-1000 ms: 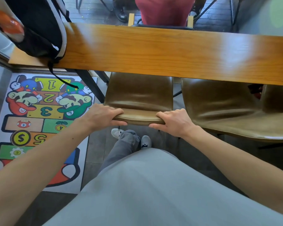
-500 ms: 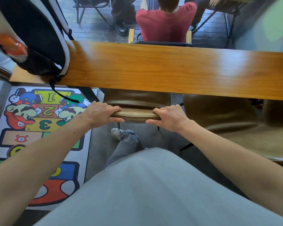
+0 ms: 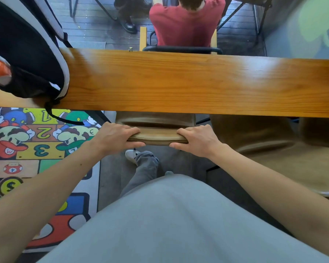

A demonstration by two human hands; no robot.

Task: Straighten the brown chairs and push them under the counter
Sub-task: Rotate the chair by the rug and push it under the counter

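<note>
Pushed further under the counter (image 3: 198, 82), the brown chair (image 3: 157, 136) stays gripped by both hands' fingers (image 3: 133, 130).

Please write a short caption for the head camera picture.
Both hands grip a brown chair's back, its seat under the wooden counter.

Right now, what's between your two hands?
In the head view, only the top edge of the brown chair's backrest lies between the left hand and right hand; both grip it.

floor mat (image 3: 46, 168) numbered 1, 2, 3, 4, dollar sign
</note>
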